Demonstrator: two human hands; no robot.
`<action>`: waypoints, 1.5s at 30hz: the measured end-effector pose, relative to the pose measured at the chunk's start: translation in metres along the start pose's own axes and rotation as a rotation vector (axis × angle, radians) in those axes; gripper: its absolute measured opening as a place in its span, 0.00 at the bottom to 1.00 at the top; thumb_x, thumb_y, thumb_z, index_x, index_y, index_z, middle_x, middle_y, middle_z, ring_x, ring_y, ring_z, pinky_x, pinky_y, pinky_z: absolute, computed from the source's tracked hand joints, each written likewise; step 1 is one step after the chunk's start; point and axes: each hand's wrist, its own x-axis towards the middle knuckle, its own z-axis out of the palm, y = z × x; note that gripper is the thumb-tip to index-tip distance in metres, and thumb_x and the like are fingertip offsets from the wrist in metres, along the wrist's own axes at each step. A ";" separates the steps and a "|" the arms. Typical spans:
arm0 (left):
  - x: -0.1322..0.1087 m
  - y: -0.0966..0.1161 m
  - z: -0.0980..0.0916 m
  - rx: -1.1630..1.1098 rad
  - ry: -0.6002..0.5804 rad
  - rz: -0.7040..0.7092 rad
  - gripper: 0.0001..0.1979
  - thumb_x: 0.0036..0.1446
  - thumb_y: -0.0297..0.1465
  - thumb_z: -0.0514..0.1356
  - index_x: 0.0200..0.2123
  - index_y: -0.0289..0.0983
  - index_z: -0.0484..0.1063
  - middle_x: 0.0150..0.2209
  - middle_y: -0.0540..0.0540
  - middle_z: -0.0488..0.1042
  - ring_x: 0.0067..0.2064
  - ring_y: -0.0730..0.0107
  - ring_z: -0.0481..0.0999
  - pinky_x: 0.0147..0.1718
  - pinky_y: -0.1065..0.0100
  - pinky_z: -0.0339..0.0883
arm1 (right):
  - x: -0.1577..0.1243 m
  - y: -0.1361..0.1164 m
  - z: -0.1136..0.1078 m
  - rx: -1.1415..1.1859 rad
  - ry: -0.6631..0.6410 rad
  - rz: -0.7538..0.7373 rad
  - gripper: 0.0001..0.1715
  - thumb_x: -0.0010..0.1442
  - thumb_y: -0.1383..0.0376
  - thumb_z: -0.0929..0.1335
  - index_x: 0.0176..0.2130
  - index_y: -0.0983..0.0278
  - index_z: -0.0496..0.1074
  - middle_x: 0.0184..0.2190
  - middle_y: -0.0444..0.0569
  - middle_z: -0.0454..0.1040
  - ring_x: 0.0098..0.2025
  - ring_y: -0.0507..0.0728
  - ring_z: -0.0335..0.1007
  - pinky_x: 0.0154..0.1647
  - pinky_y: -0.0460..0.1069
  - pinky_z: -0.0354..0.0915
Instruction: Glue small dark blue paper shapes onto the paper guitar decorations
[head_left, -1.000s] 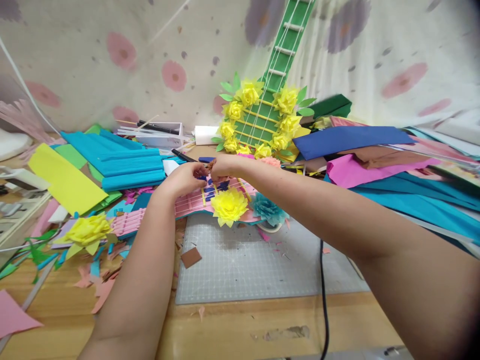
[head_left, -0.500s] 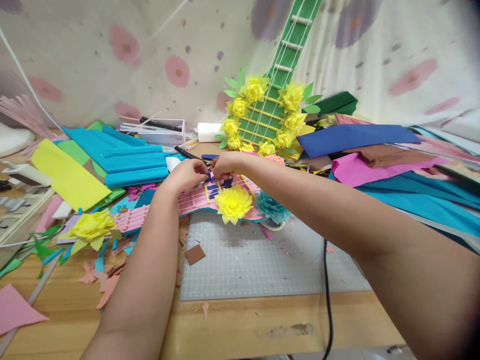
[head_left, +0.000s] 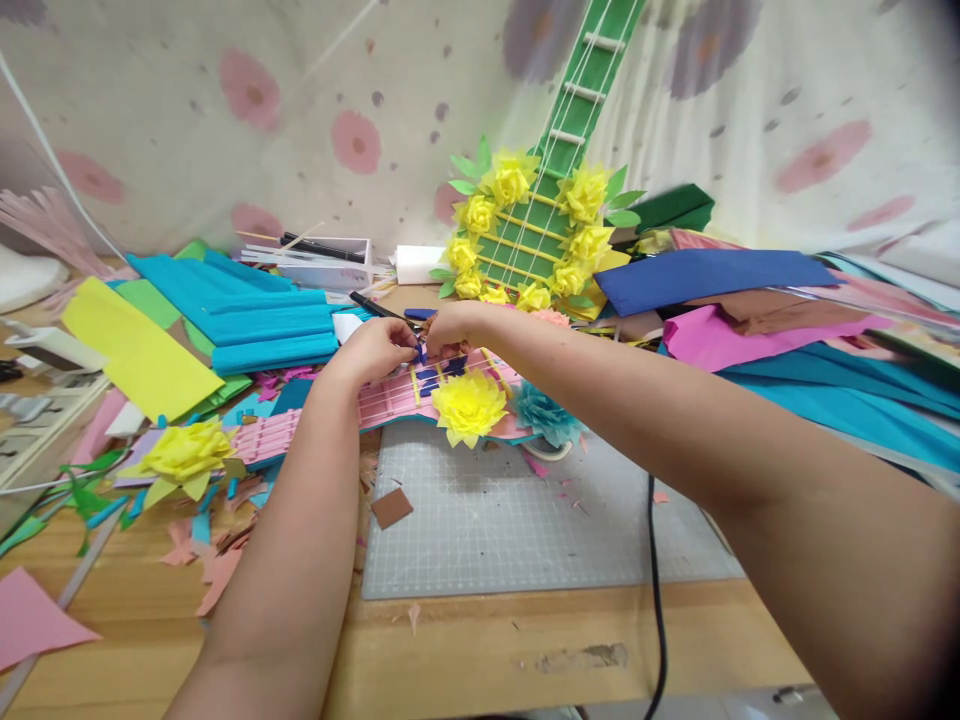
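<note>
A pink paper guitar (head_left: pixel 390 396) with pale strings and a blue edge lies across the work area. Over its body, my left hand (head_left: pixel 373 350) pinches a small dark blue paper piece (head_left: pixel 421 353) between thumb and finger. My right hand (head_left: pixel 452 328) is right beside it, fingers bent down and closed near the same piece; its fingertips are partly hidden, and I cannot make out what they hold. More dark blue paper shows under the strings. A yellow paper flower (head_left: pixel 470 407) and a teal paper flower (head_left: pixel 545 412) sit on the guitar's near side.
A grey cutting mat (head_left: pixel 480 530) lies in front, crossed at its right by a black cable (head_left: pixel 655 590). Behind stands a green paper guitar (head_left: pixel 551 180) with yellow flowers. Crepe paper stacks (head_left: pixel 262 310) lie left, a blue sheet (head_left: pixel 720 280) right, and paper scraps (head_left: pixel 217 575) front left.
Both hands stay at nearly the same spot over the guitar, with only slight finger movement around the dark blue paper. The view has shifted very slightly.
</note>
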 end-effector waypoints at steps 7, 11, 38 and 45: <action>0.001 -0.001 -0.001 0.021 -0.002 -0.009 0.04 0.41 0.27 0.63 0.23 0.38 0.70 0.20 0.51 0.71 0.20 0.74 0.66 0.19 0.71 0.56 | 0.007 0.008 0.001 0.108 -0.042 -0.027 0.08 0.42 0.73 0.71 0.18 0.65 0.68 0.12 0.41 0.60 0.17 0.48 0.57 0.17 0.44 0.54; 0.000 0.001 -0.001 0.042 0.001 -0.002 0.03 0.42 0.26 0.63 0.23 0.38 0.70 0.20 0.51 0.71 0.20 0.73 0.66 0.21 0.71 0.56 | -0.002 0.013 -0.003 0.069 -0.047 -0.125 0.09 0.45 0.71 0.71 0.20 0.64 0.67 0.16 0.44 0.65 0.20 0.49 0.60 0.21 0.45 0.57; -0.001 0.002 -0.003 0.082 0.006 -0.014 0.05 0.43 0.25 0.63 0.23 0.38 0.69 0.19 0.52 0.71 0.21 0.72 0.68 0.21 0.71 0.57 | -0.016 0.015 0.027 -0.273 0.320 -0.281 0.24 0.53 0.69 0.69 0.50 0.66 0.65 0.43 0.52 0.77 0.41 0.56 0.71 0.33 0.46 0.56; 0.000 0.002 -0.002 0.086 -0.034 -0.061 0.04 0.47 0.24 0.61 0.27 0.37 0.69 0.20 0.51 0.70 0.19 0.74 0.67 0.18 0.72 0.56 | -0.013 0.014 0.029 -0.323 0.362 -0.291 0.24 0.53 0.66 0.70 0.49 0.66 0.65 0.44 0.53 0.77 0.45 0.60 0.72 0.33 0.47 0.58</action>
